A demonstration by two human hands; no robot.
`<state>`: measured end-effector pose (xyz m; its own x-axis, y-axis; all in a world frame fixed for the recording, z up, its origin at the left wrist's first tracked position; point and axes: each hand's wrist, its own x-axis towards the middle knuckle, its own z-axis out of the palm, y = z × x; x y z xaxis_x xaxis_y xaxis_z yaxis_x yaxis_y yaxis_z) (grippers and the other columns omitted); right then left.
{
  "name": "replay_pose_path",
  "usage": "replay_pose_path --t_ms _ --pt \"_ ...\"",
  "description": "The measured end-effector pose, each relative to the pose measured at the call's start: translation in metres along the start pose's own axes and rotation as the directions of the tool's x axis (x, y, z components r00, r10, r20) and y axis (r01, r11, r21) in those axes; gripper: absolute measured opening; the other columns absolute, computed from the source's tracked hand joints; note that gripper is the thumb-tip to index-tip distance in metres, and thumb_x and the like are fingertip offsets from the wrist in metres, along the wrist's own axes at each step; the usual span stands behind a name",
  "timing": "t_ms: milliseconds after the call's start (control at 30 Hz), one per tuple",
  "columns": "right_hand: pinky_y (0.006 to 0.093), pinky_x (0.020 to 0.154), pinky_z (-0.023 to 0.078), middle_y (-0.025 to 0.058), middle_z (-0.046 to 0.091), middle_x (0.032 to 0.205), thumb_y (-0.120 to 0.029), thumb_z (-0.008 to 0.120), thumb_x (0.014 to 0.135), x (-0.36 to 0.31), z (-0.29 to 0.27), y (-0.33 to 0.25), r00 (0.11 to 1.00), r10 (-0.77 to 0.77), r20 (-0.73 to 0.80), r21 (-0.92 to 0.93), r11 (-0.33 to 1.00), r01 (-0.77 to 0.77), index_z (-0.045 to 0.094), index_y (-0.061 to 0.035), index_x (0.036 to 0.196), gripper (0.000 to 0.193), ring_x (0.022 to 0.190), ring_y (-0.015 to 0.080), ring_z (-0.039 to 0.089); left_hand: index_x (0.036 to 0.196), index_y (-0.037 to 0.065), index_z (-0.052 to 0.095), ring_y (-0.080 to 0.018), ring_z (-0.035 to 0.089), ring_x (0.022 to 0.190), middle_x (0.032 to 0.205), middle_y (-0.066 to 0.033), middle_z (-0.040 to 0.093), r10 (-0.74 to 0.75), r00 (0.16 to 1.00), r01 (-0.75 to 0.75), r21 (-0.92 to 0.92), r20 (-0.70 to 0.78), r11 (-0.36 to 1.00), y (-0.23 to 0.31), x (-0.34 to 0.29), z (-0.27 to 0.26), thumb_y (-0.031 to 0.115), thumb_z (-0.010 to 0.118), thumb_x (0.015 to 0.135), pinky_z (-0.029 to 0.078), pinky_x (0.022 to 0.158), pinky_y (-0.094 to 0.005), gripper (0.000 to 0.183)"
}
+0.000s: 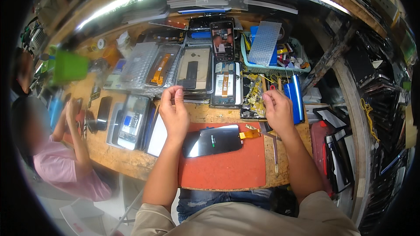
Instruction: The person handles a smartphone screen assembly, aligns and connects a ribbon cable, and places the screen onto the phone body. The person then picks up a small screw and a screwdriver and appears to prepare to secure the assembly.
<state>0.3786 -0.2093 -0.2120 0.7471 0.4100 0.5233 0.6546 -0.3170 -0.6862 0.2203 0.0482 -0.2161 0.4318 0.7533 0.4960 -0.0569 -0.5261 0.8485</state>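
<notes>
Both our hands are up over the bench [201, 112], well apart. Left hand [175, 116]: thumb and forefinger tips close together, other fingers curled; we can't tell if anything thin is pinched there. Right hand [280, 111]: same near-pinch beside the tray of yellow scraps [253, 96]; can't tell on contents either.

Phone screen panel [213, 141] lies face up on the red mat [223, 172], between our forearms, touching neither hand. It's lit: small white lettering [212, 138] plus a green mark, running lengthwise down the dark glass. Orange flex cable [250, 134] sticks out of its right end. Brush [276, 161] sits just right of the mat.

Beyond the mat we've got an opened phone [226, 85], orange ribbon across its pale battery, print too small to read. Behind it, a phone showing video [222, 41], overlay text tiny. Co-worker [65, 161] in pink sits to our left.
</notes>
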Motion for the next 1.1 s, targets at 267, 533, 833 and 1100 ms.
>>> replay_pose_path --t_ms 267,533,833,1100 --pt "0.0327 0.067 0.053 0.0129 0.069 0.093 0.001 0.070 0.096 0.000 -0.001 -0.002 0.998 -0.049 -0.041 0.011 0.999 0.049 0.070 0.0047 0.106 0.010 0.072 0.0209 0.067 0.120 -0.003 0.071 -0.0162 0.067 0.096 0.106 -0.0093 0.074 0.015 0.994 -0.023 -0.074 -0.105 0.997 0.000 0.015 -0.011 0.009 0.065 0.106 0.054 0.086 -0.0318 0.019" --pt "0.0310 0.061 0.051 0.0080 0.068 0.074 -0.009 0.073 0.100 0.001 -0.002 -0.005 0.999 0.033 -0.019 0.021 0.999 -0.032 0.066 0.0018 0.092 0.015 0.063 0.0145 0.063 0.100 0.001 0.067 -0.0062 0.055 0.079 0.088 0.0023 0.064 -0.039 0.990 0.022 -0.128 -0.135 0.992 0.002 0.024 -0.019 0.018 0.070 0.107 0.047 0.073 -0.0235 0.019" --pt "0.0335 0.054 0.043 0.0065 0.058 0.064 -0.021 0.076 0.101 0.002 -0.006 -0.007 0.999 0.037 0.025 -0.041 0.998 -0.036 0.057 -0.0008 0.079 0.035 0.057 0.0150 0.053 0.111 -0.001 0.071 -0.0109 0.060 0.088 0.097 -0.0027 0.067 0.075 0.984 -0.072 0.026 -0.162 0.997 -0.005 0.030 -0.028 0.018 0.063 0.110 0.050 0.080 -0.0277 0.021" --pt "0.0297 0.055 0.045 0.0043 0.060 0.067 -0.016 0.074 0.101 -0.001 0.000 0.000 0.998 0.060 0.006 -0.023 0.998 -0.060 0.064 0.0006 0.087 0.025 0.058 0.0098 0.054 0.120 0.000 0.072 -0.0106 0.061 0.093 0.107 -0.0039 0.069 0.026 0.983 -0.034 -0.043 -0.180 0.998 -0.001 0.026 -0.021 0.011 0.063 0.108 0.051 0.081 -0.0265 0.018"
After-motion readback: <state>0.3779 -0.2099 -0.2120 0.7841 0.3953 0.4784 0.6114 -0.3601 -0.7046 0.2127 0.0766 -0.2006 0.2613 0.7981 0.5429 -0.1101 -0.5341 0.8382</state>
